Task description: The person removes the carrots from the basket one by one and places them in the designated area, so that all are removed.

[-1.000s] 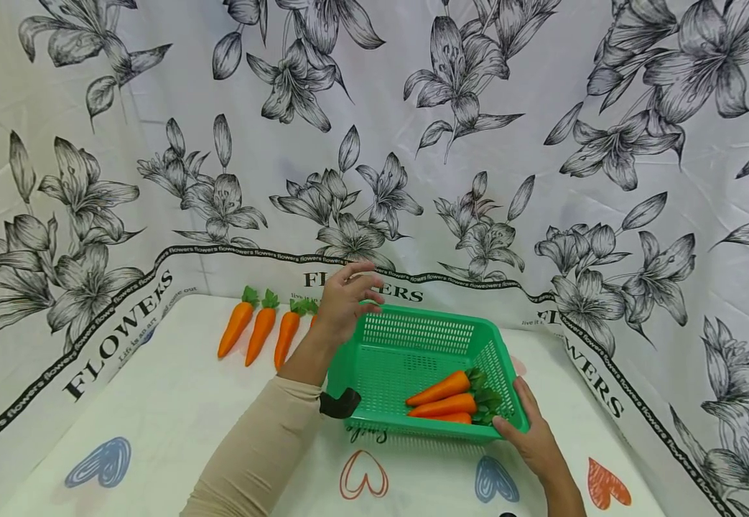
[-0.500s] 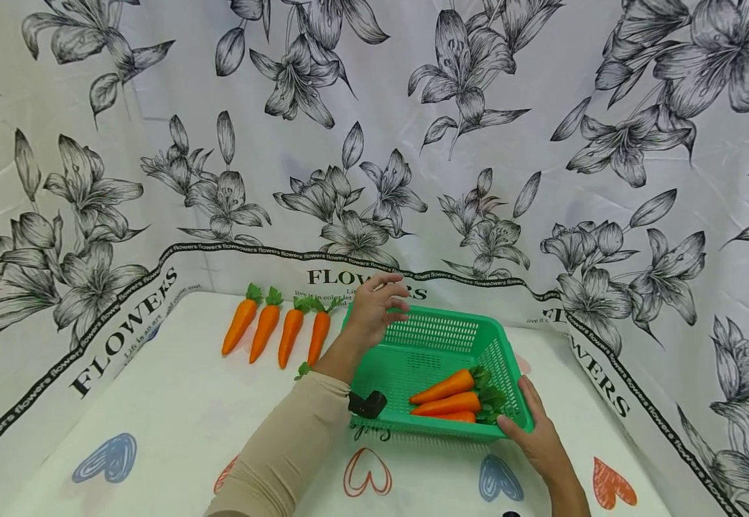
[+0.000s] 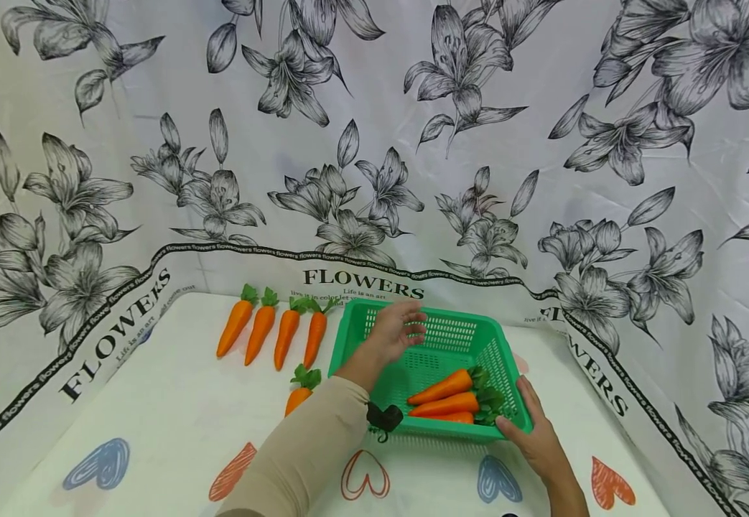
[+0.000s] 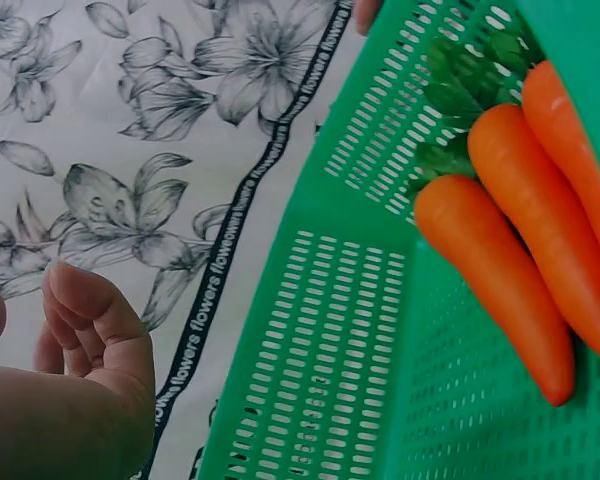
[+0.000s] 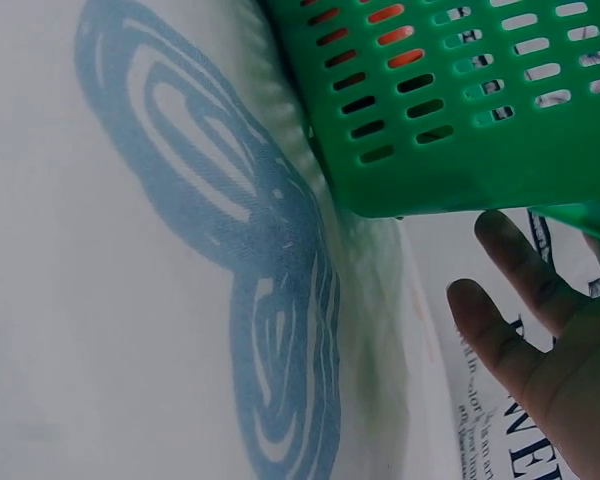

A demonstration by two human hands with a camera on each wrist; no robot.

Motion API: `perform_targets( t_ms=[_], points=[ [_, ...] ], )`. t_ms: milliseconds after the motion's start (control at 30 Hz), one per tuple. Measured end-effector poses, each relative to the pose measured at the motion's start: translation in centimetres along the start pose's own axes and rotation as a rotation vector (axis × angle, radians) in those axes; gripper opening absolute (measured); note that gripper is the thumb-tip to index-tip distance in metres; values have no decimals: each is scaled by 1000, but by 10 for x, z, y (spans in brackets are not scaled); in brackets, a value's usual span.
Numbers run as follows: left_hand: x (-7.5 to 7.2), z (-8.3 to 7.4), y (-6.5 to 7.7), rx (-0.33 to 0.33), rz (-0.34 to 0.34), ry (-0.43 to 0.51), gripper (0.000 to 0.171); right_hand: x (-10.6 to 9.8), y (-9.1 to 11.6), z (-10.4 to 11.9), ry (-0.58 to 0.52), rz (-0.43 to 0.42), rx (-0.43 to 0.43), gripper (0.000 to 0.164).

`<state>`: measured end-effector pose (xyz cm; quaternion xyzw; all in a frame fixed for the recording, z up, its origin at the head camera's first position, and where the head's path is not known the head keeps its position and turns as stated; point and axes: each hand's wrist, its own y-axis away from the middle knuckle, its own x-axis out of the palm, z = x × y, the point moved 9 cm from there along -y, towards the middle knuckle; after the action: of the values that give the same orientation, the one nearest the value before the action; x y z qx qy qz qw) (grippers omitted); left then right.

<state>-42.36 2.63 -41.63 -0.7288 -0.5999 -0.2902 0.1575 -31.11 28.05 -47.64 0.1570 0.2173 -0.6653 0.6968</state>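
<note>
A green plastic basket (image 3: 435,431) stands on the table with three orange carrots (image 3: 442,388) lying at its right end, leafy tops to the right. Over the basket's left part is my left hand (image 3: 400,330), its fingers loosely bent and nothing held; the left wrist view shows the hand (image 4: 100,340) beside the basket wall. My right hand (image 3: 532,431) grips the basket's front right corner, thumb at the front rim and fingers along the right side. In the right wrist view its fingers (image 5: 520,300) are spread beside the green wall.
Several carrots (image 3: 286,334) lie in a row on the table left of the basket. Another carrot (image 3: 299,395) lies nearer, partly covered by my left sleeve (image 3: 303,452). A flower-printed curtain (image 3: 374,179) hangs behind the table.
My left hand has moved right, from the basket's left edge to over its inside, uncovering the row's fourth carrot and the nearer carrot. The right hand stays at the corner.
</note>
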Motion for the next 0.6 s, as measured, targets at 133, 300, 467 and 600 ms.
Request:
perform_targets(
  t_ms=[133,300,467,600],
  points=[
    [2,15,-6,-70,7,-35,42,0,0,0,15,0,-9,76],
    [3,35,-12,-186,27,-128,43,-2,-1,-1,19,-3,-12,77],
    [0,58,-12,-308,61,-241,31,-1,-2,-2,22,3,-13,78],
    [-4,72,-9,-379,95,-369,27,0,-1,-1,15,8,-23,77]
  ],
)
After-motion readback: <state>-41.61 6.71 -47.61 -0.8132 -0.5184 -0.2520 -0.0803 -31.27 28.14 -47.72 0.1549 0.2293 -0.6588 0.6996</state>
